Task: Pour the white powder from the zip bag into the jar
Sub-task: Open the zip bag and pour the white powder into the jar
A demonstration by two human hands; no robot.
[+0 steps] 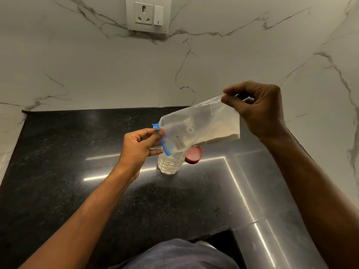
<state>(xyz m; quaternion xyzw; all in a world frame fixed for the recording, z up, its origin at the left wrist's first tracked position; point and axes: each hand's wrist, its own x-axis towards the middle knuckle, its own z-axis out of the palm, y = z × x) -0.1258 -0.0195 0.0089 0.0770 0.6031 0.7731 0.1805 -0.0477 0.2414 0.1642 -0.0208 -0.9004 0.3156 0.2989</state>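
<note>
A home kitchen. The black stone worktop (77,171) meets marble walls (97,74) in a corner. A socket (148,14) sits above.

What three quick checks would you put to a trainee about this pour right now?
1. True or false: the red lid is on the jar.
2. Which hand pinches the blue zip end of the zip bag? A) left hand B) right hand
3. Where does the white powder sit in the bag?

Key:
1. False; it lies on the counter beside the jar.
2. A; the right hand's fingers hold the opposite, raised end.
3. Along the bag's lower edge, towards the right hand.
</note>
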